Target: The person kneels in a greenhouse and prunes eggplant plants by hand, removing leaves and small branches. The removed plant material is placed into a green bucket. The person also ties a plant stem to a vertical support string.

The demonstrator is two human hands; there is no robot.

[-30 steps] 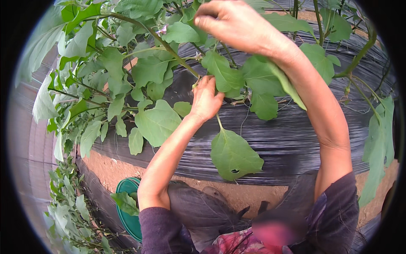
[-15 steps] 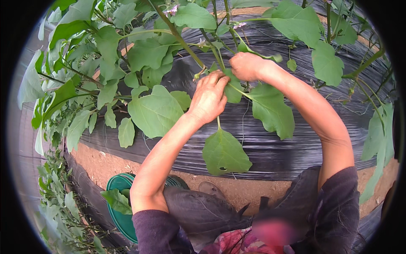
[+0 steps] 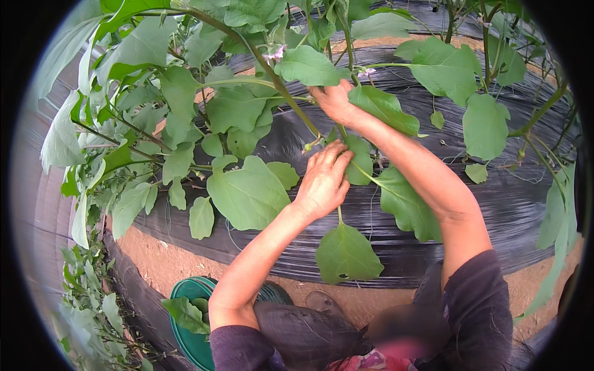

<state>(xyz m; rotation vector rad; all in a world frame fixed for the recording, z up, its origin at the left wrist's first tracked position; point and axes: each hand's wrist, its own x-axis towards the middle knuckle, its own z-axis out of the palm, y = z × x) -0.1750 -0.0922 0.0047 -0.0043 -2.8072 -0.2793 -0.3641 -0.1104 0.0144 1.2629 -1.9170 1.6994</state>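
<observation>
Purple-flowered eggplant stems rise in front of me from a bed under black plastic. My left hand curls its fingers round a main eggplant stem low down, beside the fork where a thick branch leans off to the left. Farther up among the stems is my right hand, its fingers bent and partly hidden; what they hold does not show. A drooping green leaf lies over my right wrist and forearm. Below my left hand hangs a broad leaf with a small hole.
A green bucket with picked leaves in it stands at my lower left. Dense foliage fills the left side. Black plastic sheeting covers the bed, with bare soil along its near edge.
My right hand has moved away from me and left, past the left hand, deeper among the stems. My left hand stays at the stem. The whole view has shifted slightly.
</observation>
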